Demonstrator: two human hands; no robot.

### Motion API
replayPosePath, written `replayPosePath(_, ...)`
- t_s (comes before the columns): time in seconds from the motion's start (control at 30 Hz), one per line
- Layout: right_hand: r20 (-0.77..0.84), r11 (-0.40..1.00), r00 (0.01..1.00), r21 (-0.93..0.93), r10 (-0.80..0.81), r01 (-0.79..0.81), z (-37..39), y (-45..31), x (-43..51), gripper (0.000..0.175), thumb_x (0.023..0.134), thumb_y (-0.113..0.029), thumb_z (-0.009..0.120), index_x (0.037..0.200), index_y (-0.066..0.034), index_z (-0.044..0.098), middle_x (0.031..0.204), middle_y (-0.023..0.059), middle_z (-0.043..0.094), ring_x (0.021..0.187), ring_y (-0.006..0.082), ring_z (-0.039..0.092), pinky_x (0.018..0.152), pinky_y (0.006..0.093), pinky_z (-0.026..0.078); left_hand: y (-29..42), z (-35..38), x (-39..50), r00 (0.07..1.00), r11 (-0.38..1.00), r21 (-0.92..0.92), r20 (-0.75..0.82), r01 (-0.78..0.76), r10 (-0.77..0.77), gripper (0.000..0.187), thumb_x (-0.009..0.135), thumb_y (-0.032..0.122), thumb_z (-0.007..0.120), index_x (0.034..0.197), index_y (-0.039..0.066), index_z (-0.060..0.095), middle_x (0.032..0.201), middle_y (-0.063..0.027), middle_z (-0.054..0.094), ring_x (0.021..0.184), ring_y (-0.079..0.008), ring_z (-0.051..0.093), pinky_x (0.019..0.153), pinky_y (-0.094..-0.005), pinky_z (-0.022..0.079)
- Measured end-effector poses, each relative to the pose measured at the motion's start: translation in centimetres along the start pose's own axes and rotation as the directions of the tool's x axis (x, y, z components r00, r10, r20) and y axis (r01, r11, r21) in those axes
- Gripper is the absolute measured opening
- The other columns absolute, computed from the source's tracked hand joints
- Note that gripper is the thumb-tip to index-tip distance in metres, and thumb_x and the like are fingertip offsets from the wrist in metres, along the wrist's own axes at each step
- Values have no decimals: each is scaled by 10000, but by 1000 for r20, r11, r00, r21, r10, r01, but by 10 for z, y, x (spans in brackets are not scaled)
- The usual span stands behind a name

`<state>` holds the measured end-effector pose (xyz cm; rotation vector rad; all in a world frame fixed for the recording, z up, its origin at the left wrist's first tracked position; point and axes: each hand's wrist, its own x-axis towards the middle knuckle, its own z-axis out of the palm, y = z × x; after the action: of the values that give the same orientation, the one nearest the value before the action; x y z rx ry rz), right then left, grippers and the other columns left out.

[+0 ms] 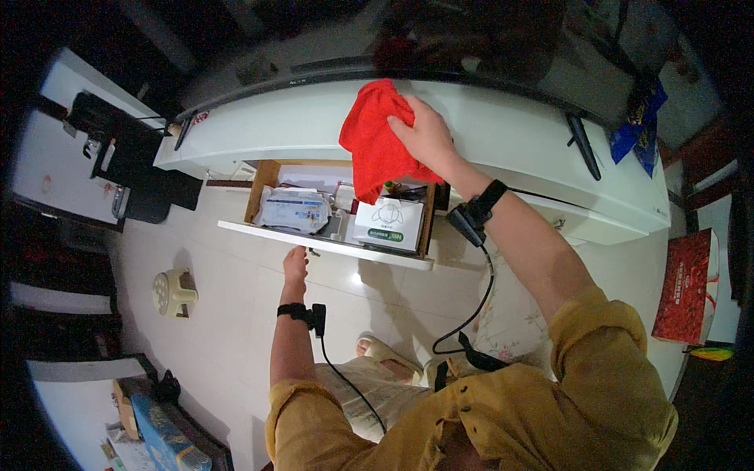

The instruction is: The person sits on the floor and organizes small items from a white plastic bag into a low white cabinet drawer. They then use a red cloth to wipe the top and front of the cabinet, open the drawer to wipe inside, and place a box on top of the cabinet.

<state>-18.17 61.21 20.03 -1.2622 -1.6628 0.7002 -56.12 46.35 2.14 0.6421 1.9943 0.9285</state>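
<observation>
My right hand grips a red cloth over the white top of a TV cabinet; the cloth hangs down past the front edge over the drawer. The pulled-out drawer has a white front and wooden sides. At its front, my left hand touches or holds the handle area; the fingers are partly hidden, so their grip cannot be told. Inside lie a white and blue soft packet, a white mask box with a green label and some small items, partly covered.
A television stands along the cabinet's back, its black foot at the right. Beside that is a blue plastic bag. On the floor are a cream stool at the left and a red box at the right. Cables hang from both wrist devices.
</observation>
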Motion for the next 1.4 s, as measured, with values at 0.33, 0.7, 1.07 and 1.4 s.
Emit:
replayPosePath(0.33, -221, 866, 901, -431, -374, 254, -17, 2, -8, 527, 881, -319, 648, 1307, -38, 517, 1334, 165, 505, 1266, 345, 441, 1087, 481, 327, 114, 21, -36, 519, 581, 154, -309, -799, 797, 200, 916, 85, 613, 1070, -32, 561, 1028, -110, 596, 877, -164, 540, 786, -307, 465)
replayPosePath(0.7, -223, 974, 973, -227, -52, 0, -74, 59, -19, 390, 958, -297, 553, 1194, 14, 557, 1175, 212, 604, 1127, 392, 546, 964, 466, 439, 271, 228, -117, 291, 123, 499, 274, -858, 917, 765, 848, 526, 661, 1434, 87, 438, 1453, -211, 444, 1369, -386, 376, 1115, -556, 282)
replayPosePath(1.07, -406, 987, 904, -137, -133, 84, -137, 70, -37, 203, 954, -252, 535, 982, -73, 625, 964, 139, 655, 940, 365, 607, 816, 465, 497, 268, 321, -157, 177, -226, 462, 677, -858, 714, 676, 860, 618, 547, 1444, 288, 464, 1509, -109, 421, 1422, -396, 298, 1116, -691, 158)
replayPosePath(1.4, -89, 880, 978, -458, -191, 130, -127, 85, -51, 336, 932, -300, 580, 1103, -16, 634, 1150, 156, 617, 1133, 330, 532, 1008, 469, 401, 291, 236, -62, 640, 74, 839, 351, -539, 683, 737, 885, 705, 445, 1521, 360, 308, 1614, -39, 253, 1469, -390, 210, 1110, -703, 138)
